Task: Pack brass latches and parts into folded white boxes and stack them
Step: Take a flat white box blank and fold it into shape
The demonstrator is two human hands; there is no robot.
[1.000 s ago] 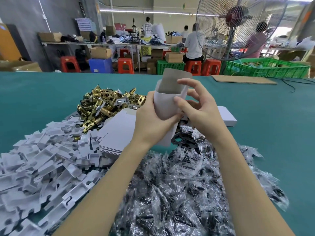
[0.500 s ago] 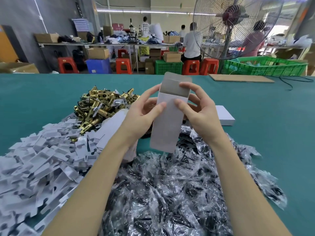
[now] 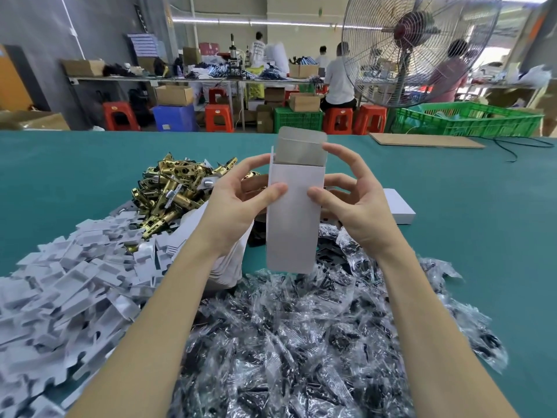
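A teal table (image 3: 90, 164) fills the view. Near the front lies a heap of clear bags (image 3: 301, 342) holding dark parts; to the left spreads a pile of white card pieces (image 3: 60, 291), and beyond it a mound of brass latches (image 3: 168, 191). A closed white box (image 3: 401, 206) lies at right. Above the bags, an upright white carton (image 3: 292, 218) with its top flap open is held between the left hand (image 3: 232, 212) and right hand (image 3: 358, 212), thumbs pressed on its front, fingers curled behind.
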